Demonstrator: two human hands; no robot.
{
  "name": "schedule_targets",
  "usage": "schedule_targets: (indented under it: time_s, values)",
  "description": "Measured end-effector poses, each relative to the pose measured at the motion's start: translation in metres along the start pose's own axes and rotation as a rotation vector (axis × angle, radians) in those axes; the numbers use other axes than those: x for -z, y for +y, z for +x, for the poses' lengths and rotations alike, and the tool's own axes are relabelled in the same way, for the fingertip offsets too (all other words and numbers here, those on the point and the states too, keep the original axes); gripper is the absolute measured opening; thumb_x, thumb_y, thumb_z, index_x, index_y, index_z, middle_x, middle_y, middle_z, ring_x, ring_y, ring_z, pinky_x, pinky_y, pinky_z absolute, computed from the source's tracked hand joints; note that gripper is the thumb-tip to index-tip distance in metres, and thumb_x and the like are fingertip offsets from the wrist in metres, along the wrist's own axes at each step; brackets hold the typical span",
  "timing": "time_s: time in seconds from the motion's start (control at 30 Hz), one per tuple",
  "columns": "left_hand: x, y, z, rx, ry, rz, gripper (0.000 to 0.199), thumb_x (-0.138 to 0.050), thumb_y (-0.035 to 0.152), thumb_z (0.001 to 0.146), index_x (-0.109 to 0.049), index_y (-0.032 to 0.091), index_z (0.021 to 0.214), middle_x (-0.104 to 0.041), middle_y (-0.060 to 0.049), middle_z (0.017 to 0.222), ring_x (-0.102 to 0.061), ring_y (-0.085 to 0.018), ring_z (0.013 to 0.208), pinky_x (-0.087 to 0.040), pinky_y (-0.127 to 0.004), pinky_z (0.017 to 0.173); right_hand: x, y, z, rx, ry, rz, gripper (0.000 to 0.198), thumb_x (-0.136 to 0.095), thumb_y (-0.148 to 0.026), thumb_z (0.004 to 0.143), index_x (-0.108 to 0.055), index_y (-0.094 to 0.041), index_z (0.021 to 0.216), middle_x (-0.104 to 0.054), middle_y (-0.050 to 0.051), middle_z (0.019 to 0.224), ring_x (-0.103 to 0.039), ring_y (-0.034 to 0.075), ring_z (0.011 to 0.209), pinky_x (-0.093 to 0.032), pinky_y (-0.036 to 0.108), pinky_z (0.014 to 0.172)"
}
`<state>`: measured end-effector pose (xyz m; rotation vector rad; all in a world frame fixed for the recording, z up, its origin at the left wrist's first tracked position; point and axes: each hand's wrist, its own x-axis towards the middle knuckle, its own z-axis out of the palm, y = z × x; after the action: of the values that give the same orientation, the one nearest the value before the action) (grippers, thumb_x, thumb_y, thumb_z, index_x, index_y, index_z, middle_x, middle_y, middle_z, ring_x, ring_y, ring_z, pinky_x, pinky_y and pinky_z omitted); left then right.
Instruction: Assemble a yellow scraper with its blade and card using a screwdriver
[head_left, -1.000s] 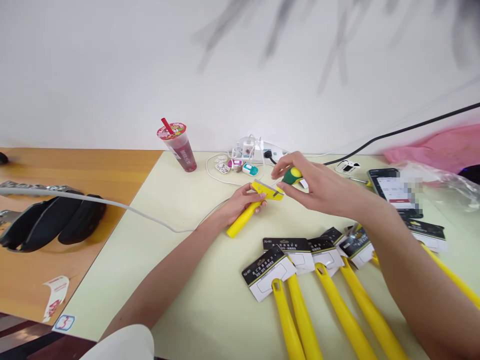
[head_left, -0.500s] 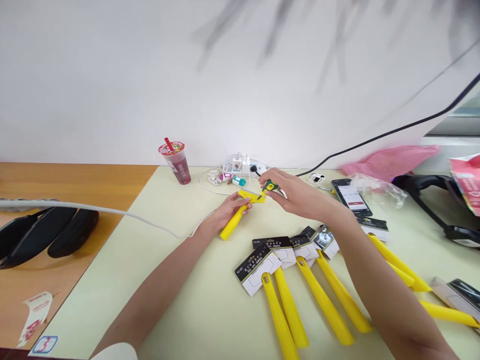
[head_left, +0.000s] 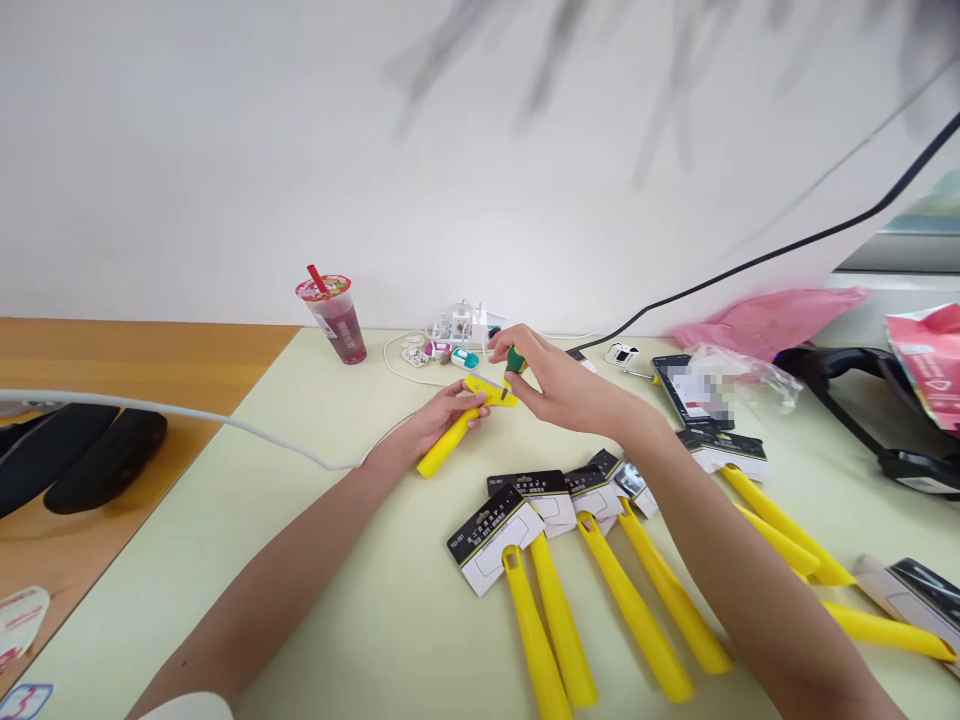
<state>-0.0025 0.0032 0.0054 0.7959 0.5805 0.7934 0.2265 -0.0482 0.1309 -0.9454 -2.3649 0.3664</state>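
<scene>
Slip risk at the scraper head
Your left hand (head_left: 442,418) grips the yellow scraper (head_left: 459,436) above the worktop (head_left: 360,560); your right hand (head_left: 551,385) pinches the green screwdriver (head_left: 514,362), whose tip could skid toward your left fingers

Phone (head_left: 691,388) screen blurred; right hand (head_left: 559,385) hides most of the screwdriver (head_left: 515,358).

A single head-worn camera looks forward and down from above the near edge of the pale yellow table (head_left: 360,600). It faces the white wall (head_left: 300,150) behind that table, and both forearms enter from the bottom edge. The table's middle sits near the lens, its far edge against the wall farther off. Left of the table a wooden surface (head_left: 150,370) shows. No second view shares the scene.
</scene>
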Motion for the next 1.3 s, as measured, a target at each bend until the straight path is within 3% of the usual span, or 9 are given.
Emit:
schedule_targets:
  time_s: [0.1, 0.27, 0.47, 0.6, 0.7, 0.87, 1.0, 1.1, 1.3]
  values:
    - [0.0, 0.0, 0.0, -0.029, 0.021, -0.03, 0.046, -0.102, 0.018, 0.077, -0.07, 0.015, 0.109, -0.073, -0.005, 0.097, -0.069, -0.011, 0.073, -0.048, -0.02, 0.056, -0.005, 0.006, -0.002, 0.078, 0.06, 0.054, 0.018, -0.048, -0.024, 0.114, -0.052, -0.029, 0.132, -0.064, 0.016, 0.148, -0.071, 0.03, 0.122, -0.056, 0.047, 0.104]
    - [0.001, -0.002, 0.001, -0.02, 0.015, -0.003, 0.042, -0.098, 0.015, 0.081, -0.072, 0.016, 0.114, -0.074, -0.005, 0.1, -0.071, -0.012, 0.076, -0.049, -0.019, 0.055, -0.005, 0.011, -0.003, -0.011, 0.089, -0.026, 0.009, -0.055, -0.037, 0.115, -0.054, -0.029, 0.117, -0.072, 0.01, 0.122, -0.07, 0.025, 0.089, -0.055, 0.042, 0.086]
    - [-0.002, 0.001, 0.001, -0.012, 0.064, 0.005, 0.044, -0.099, 0.015, 0.08, -0.071, 0.016, 0.114, -0.074, -0.006, 0.103, -0.069, -0.011, 0.075, -0.046, -0.018, 0.052, 0.001, 0.016, -0.005, 0.091, 0.077, 0.118, 0.027, -0.054, -0.017, 0.106, -0.054, -0.029, 0.13, -0.067, 0.013, 0.137, -0.072, 0.027, 0.114, -0.056, 0.044, 0.101]
    - [-0.003, 0.002, 0.0, -0.014, 0.067, -0.002, 0.044, -0.099, 0.013, 0.079, -0.07, 0.016, 0.113, -0.073, -0.005, 0.101, -0.069, -0.012, 0.074, -0.047, -0.019, 0.052, -0.001, 0.018, -0.005, 0.047, 0.111, -0.01, 0.004, -0.059, -0.03, 0.111, -0.057, -0.029, 0.115, -0.072, 0.01, 0.123, -0.071, 0.027, 0.1, -0.054, 0.041, 0.09]
    - [-0.003, 0.001, -0.001, -0.014, 0.049, 0.0, 0.042, -0.099, 0.014, 0.08, -0.07, 0.016, 0.111, -0.073, -0.005, 0.099, -0.069, -0.011, 0.074, -0.048, -0.019, 0.054, -0.001, 0.017, -0.005, 0.006, 0.122, -0.08, 0.008, -0.061, -0.033, 0.111, -0.055, -0.028, 0.109, -0.071, 0.007, 0.112, -0.068, 0.026, 0.091, -0.051, 0.04, 0.085]
    - [-0.004, 0.001, -0.001, -0.031, 0.072, -0.016, 0.043, -0.099, 0.014, 0.077, -0.07, 0.016, 0.109, -0.073, -0.004, 0.101, -0.069, -0.011, 0.074, -0.048, -0.02, 0.054, 0.001, 0.014, -0.007, 0.071, 0.079, 0.061, 0.026, -0.054, -0.016, 0.106, -0.055, -0.03, 0.128, -0.067, 0.013, 0.139, -0.07, 0.028, 0.117, -0.055, 0.042, 0.098]
    - [-0.005, 0.002, -0.001, -0.011, 0.073, -0.002, 0.046, -0.102, 0.015, 0.075, -0.069, 0.017, 0.108, -0.072, -0.004, 0.096, -0.07, -0.012, 0.075, -0.047, -0.019, 0.053, -0.001, 0.013, -0.005, 0.028, 0.074, -0.004, 0.005, -0.058, -0.025, 0.111, -0.058, -0.028, 0.115, -0.076, 0.009, 0.12, -0.071, 0.026, 0.098, -0.052, 0.039, 0.087]
    - [-0.006, 0.001, -0.001, 0.012, 0.059, 0.015, 0.045, -0.102, 0.016, 0.076, -0.069, 0.018, 0.107, -0.072, -0.004, 0.096, -0.072, -0.013, 0.076, -0.047, -0.019, 0.054, -0.003, 0.013, -0.005, -0.043, 0.11, -0.111, 0.012, -0.063, -0.036, 0.111, -0.056, -0.028, 0.107, -0.077, 0.007, 0.108, -0.068, 0.025, 0.084, -0.047, 0.038, 0.078]
    - [-0.008, 0.001, -0.001, -0.009, 0.085, 0.01, 0.045, -0.103, 0.018, 0.075, -0.07, 0.017, 0.106, -0.073, -0.004, 0.097, -0.07, -0.012, 0.075, -0.047, -0.019, 0.054, 0.0, 0.013, -0.008, 0.041, 0.069, 0.053, 0.027, -0.056, -0.016, 0.105, -0.054, -0.029, 0.128, -0.068, 0.013, 0.141, -0.07, 0.03, 0.125, -0.056, 0.044, 0.1]
